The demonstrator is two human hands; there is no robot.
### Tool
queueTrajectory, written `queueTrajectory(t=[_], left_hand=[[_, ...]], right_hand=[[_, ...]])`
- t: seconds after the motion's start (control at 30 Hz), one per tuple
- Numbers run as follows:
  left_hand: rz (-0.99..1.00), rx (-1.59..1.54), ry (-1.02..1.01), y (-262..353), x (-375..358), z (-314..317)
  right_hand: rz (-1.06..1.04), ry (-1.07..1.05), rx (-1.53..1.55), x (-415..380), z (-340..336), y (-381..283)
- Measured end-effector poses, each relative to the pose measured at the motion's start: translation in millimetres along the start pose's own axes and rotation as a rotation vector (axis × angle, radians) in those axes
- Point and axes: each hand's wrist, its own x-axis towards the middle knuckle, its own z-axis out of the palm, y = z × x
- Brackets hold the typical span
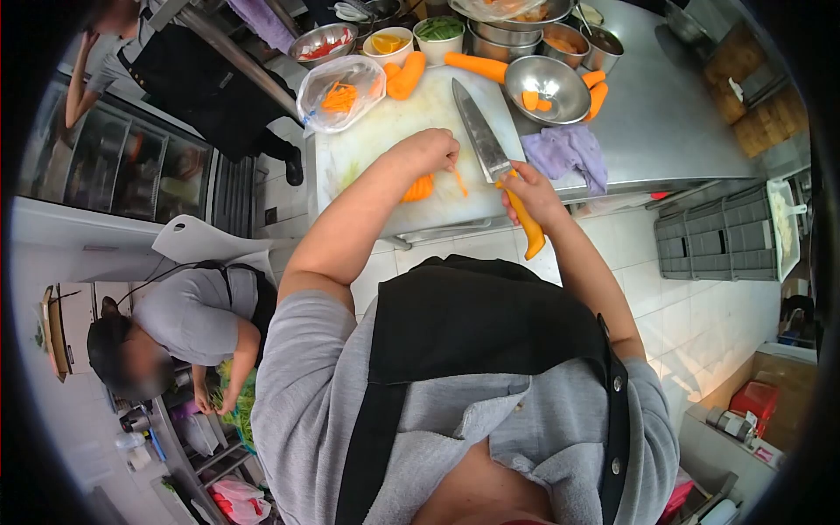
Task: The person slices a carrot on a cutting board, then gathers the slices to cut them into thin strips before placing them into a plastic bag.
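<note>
In my right hand is a large kitchen knife with a yellow handle, its wide blade pointing away from me over the right part of the white cutting board. My left hand is closed above the board, with thin carrot strips hanging at its fingertips. Sliced carrot lies under my left wrist, partly hidden by the forearm. Farther back on the board, a clear plastic bag holds shredded carrot. Beside it is a peeled carrot piece.
A steel bowl with carrot chunks and a purple cloth are right of the board. Containers of cut vegetables line the back. One person bends over greens at left; another person stands behind. A grey crate is at right.
</note>
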Motion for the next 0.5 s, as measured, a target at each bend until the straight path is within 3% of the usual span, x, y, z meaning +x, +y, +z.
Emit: queueTrajectory(t=[0.27, 0.5], left_hand=[[-0.013, 0.011, -0.076, -5.5, -10.0, -15.3], [0.039, 0.298, -0.161, 16.4, -10.5, -23.4]], right_hand=[[-0.001, -0.02, -0.006, -1.8, -0.8, -2.2], [0.005, -0.01, -0.003, -2.0, -0.5, -0.8]])
